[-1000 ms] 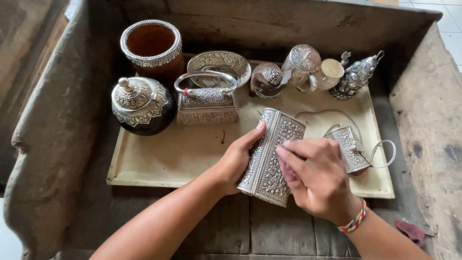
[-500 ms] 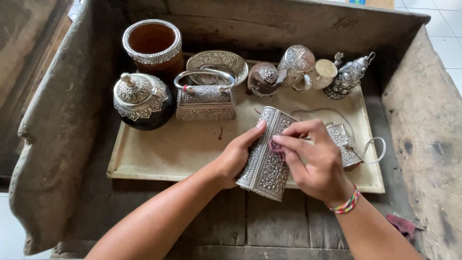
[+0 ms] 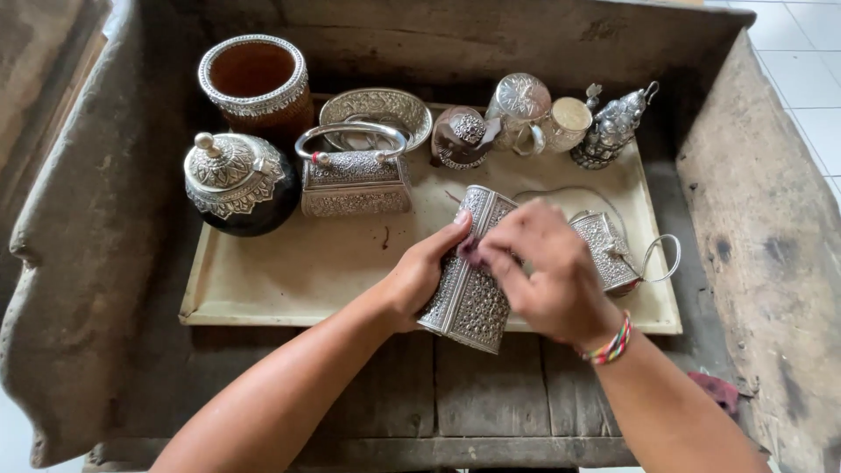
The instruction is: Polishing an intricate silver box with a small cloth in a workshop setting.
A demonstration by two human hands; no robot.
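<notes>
Left hand [image 3: 420, 276] grips the embossed silver box [image 3: 469, 280] at its side; right hand [image 3: 547, 276] pinches fingers narrowly at its top. The box sits at the cream tray [image 3: 289, 280]'s 5 o'clock edge. Open cup [image 3: 256, 77] at 11 o'clock shows nothing inside.

This looks like a silversmith's or craft workshop: a rough, worn wooden trough [image 3: 771, 263] of weathered planks holds a cream tray [image 3: 289, 289] crowded with ornate embossed silver wares, among them a lidded pot [image 3: 235, 180], a handled box [image 3: 355, 180] and small teapots [image 3: 613, 127]. White floor tiles [image 3: 810, 79] show beyond.
</notes>
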